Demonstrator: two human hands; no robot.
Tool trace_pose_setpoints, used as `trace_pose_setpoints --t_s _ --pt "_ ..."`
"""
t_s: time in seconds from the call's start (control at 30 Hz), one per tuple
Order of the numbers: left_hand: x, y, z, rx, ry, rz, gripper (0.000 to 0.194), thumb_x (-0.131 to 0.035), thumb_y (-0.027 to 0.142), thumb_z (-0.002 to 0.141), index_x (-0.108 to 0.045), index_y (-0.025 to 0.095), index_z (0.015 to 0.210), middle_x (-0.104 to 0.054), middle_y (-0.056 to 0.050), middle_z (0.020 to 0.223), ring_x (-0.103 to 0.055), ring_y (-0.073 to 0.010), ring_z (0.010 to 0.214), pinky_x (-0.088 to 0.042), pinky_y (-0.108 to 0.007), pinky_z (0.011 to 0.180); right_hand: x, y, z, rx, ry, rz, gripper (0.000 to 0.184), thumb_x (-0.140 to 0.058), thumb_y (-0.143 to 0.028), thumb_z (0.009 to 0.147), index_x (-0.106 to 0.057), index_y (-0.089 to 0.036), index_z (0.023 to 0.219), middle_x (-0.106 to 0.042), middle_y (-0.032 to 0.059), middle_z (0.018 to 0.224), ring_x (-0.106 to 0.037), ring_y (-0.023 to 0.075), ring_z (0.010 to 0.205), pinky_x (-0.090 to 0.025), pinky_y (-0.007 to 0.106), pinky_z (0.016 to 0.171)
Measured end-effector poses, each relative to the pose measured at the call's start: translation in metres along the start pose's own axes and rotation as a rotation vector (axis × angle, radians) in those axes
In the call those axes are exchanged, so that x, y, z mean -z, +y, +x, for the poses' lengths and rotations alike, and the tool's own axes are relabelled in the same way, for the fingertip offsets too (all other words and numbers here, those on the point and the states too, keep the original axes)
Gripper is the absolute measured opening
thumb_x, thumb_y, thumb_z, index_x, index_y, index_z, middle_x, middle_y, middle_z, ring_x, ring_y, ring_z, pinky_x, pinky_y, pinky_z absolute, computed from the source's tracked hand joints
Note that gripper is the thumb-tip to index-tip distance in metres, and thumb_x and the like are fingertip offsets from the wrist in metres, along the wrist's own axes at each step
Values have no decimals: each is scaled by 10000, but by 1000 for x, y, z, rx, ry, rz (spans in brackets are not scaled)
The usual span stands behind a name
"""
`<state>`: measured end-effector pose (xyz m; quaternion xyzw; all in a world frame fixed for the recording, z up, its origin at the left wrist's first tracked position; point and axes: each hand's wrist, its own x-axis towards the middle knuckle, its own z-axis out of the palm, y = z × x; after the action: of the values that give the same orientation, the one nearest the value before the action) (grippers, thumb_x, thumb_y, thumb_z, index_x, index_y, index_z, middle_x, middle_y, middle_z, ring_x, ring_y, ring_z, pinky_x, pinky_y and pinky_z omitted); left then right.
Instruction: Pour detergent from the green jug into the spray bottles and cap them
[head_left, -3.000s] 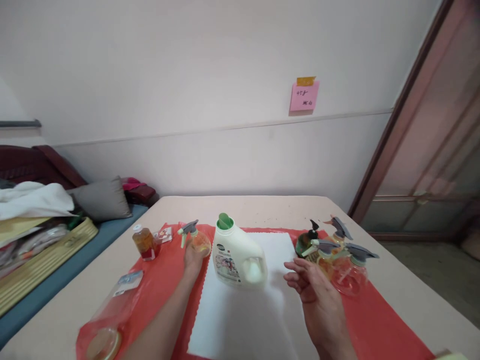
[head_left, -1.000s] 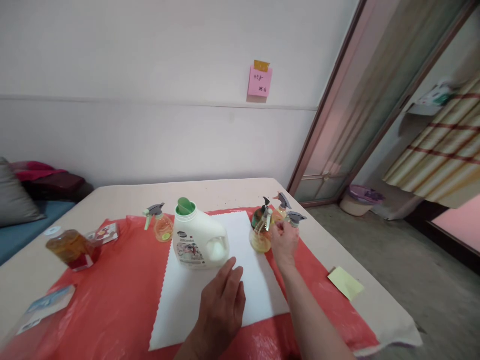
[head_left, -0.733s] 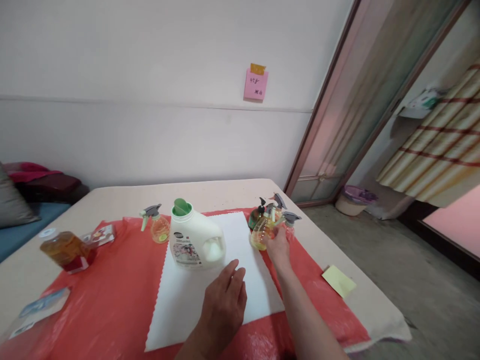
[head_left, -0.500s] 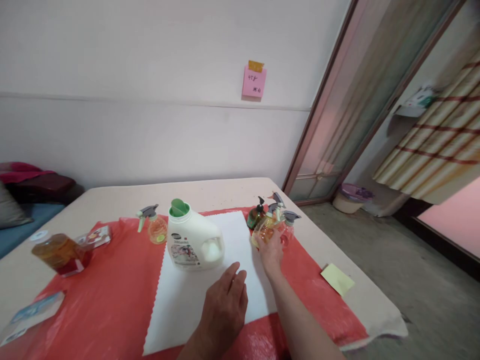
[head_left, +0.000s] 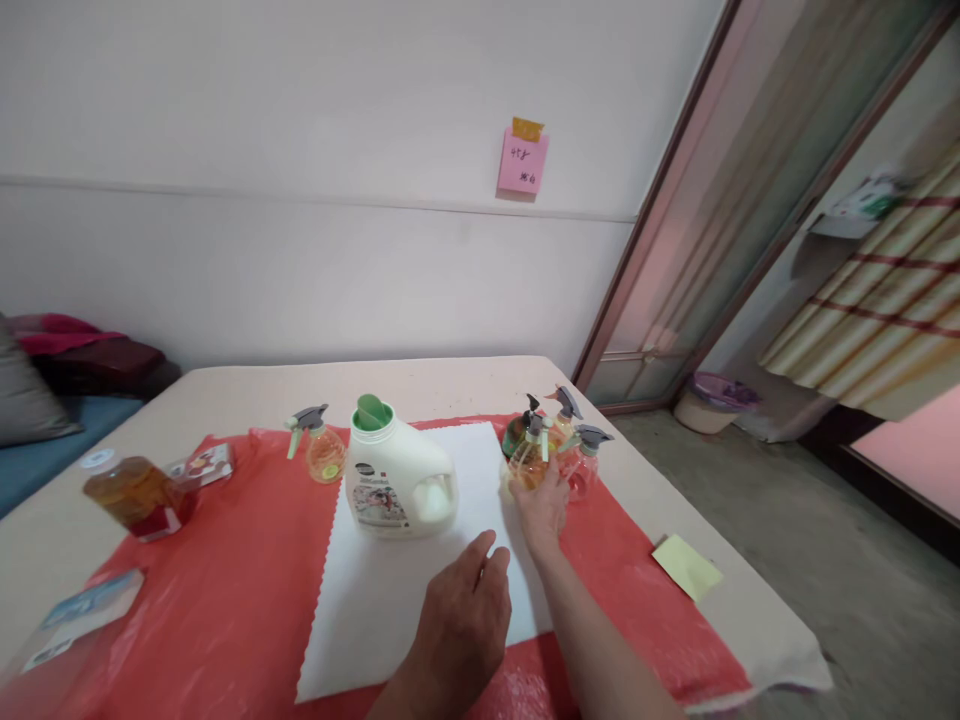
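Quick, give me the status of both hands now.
Left hand: empty, loosely open with fingers slightly bent, over the white sheet.
Right hand: closed around the yellowish spray bottle.

Plastic sheet (head_left: pixel 210 590) on table (head_left: pixel 375 380); mat (head_left: pixel 382 620) on sheet. Jug (head_left: pixel 401 485) on mat, lone spray bottle (head_left: pixel 325 457) left, squat bottle (head_left: pixel 136 497) farther left. Right of jug: front spray bottle (head_left: pixel 529 464), pump bottle (head_left: pixel 514 437) behind, end spray bottle (head_left: pixel 583 468) right. Notepad (head_left: pixel 686 567) near right table edge.
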<state>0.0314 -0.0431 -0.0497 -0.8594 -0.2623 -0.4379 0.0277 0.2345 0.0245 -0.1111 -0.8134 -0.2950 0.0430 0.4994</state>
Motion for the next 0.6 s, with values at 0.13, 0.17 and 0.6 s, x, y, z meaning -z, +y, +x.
trace_pose_setpoints --t_s 0.13,0.17,0.6 --pt "0 -1 -3 0 -31 3 277 -455 111 927 -562 126 1182 -680 -175 1168 -711 -207 982 -599 -293 818 4 -3 5 -25 -53 67 833 -724 -505 601 -467 -167 1318 -560 242 1290 -466 465 1248 -369 608 984" --pt "0 -1 -2 0 -31 4 277 -453 111 929 -562 128 1183 -680 -172 1165 -710 -205 980 -598 -291 817 6 -6 7 -32 -70 89 800 -729 -497 592 -487 -176 1284 -592 221 1243 -493 451 1221 -384 601 973" --pt "14 -16 17 458 108 -397 560 -588 397 923 -408 193 1412 -531 -166 1397 -511 -286 1319 -471 -487 1061 90 -89 -36 103 -1009 752 810 -825 -329 605 -499 -252 1342 -633 60 1253 -589 258 1162 -469 397 978"
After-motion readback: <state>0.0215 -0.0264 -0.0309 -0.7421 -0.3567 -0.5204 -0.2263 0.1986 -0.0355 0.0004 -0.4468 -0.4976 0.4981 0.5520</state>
